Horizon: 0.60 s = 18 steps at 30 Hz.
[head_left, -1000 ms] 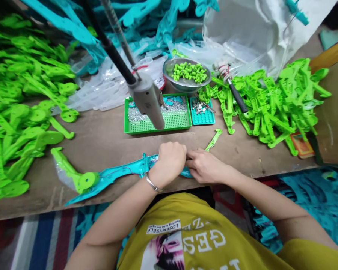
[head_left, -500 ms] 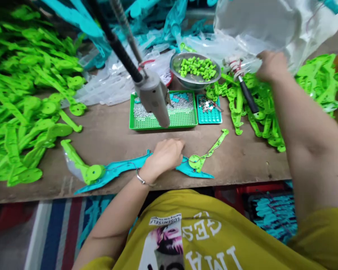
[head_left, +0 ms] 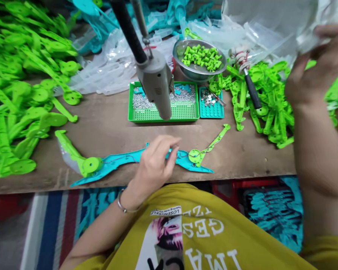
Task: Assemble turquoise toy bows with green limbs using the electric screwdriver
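A long turquoise plastic piece (head_left: 124, 159) lies along the front of the table, with a thin wire on it. Lime-green arms sit at both its ends: the left arm (head_left: 90, 165) and the right arm (head_left: 195, 155). My left hand (head_left: 156, 159) is over the middle of the turquoise piece, thumb and fingertips drawn together; anything between them is too small to name. Out to the right, my right hand (head_left: 318, 67) is raised and blurred in front of a white bag (head_left: 270, 17). Something whitish shows by its fingers, but I cannot tell whether it is held.
A grey hanging power tool (head_left: 156, 84) overhangs the green tray (head_left: 163, 119) of small metal parts. Beside it are a turquoise tray (head_left: 211, 112) and a metal bowl (head_left: 197, 75) of green caps. Green parts pile up left (head_left: 25, 112) and right, near a black-handled tool (head_left: 252, 90).
My right hand has moved right and nearer, away from the clear plastic parts by the bag. My left hand has turned and lifted slightly, bringing its thumb into view.
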Each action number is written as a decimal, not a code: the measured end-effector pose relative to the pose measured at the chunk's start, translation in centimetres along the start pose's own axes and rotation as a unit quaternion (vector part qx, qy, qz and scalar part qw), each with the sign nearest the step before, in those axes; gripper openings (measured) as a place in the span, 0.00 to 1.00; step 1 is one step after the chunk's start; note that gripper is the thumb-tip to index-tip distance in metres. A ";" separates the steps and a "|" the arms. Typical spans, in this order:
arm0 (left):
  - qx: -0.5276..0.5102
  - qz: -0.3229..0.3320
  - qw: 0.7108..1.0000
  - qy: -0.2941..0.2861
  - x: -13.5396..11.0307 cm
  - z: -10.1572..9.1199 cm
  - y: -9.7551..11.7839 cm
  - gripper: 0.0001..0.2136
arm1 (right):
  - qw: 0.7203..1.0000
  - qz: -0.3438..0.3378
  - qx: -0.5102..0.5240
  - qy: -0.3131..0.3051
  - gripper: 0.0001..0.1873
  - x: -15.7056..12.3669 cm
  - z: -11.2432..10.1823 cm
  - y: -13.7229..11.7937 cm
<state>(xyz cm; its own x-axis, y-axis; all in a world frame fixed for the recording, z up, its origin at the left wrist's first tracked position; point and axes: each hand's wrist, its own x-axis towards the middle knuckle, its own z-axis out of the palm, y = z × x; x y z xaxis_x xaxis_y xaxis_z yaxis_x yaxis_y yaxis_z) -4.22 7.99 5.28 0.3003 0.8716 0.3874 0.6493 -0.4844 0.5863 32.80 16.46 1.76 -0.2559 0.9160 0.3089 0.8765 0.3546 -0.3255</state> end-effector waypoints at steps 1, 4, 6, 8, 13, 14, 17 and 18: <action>-0.020 0.015 1.000 -0.007 -0.8 0.6 0.3 0.10 | 1.000 0.016 0.012 -0.009 0.18 -1.9 0.3 -1.3; -0.050 0.051 0.996 -0.051 -2.9 2.3 0.8 0.10 | 0.997 0.054 0.045 -0.036 0.11 -6.1 1.5 -4.2; -0.046 0.060 0.994 -0.074 -3.7 3.2 0.8 0.09 | 0.995 0.069 0.058 -0.052 0.09 -8.3 2.3 -5.3; -0.031 0.067 0.994 -0.083 -4.1 3.8 0.6 0.08 | 0.994 0.069 0.058 -0.062 0.10 -10.4 2.9 -6.2; 0.001 0.094 0.991 -0.095 -4.2 4.7 0.1 0.07 | 0.993 0.081 0.073 -0.039 0.17 -13.2 3.0 -7.6; 0.004 0.099 0.991 -0.091 -4.3 5.0 0.0 0.07 | 0.991 0.101 0.081 -0.018 0.17 -13.2 2.8 -7.7; 0.006 0.104 0.992 -0.075 -4.4 5.7 0.0 0.09 | 0.969 0.227 0.093 0.037 0.17 -11.9 2.4 -7.4; 0.005 0.102 0.992 -0.072 -4.4 5.8 0.0 0.11 | 0.956 0.277 0.094 0.035 0.20 -11.2 2.5 -7.2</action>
<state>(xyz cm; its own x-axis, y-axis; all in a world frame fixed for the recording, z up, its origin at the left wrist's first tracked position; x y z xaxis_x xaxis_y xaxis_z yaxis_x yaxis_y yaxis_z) -1.45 4.58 -0.57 0.5223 0.7573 0.3920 0.5712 -0.6521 0.4985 28.40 4.08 -1.59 0.2596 0.9606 0.0995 0.7789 -0.1473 -0.6096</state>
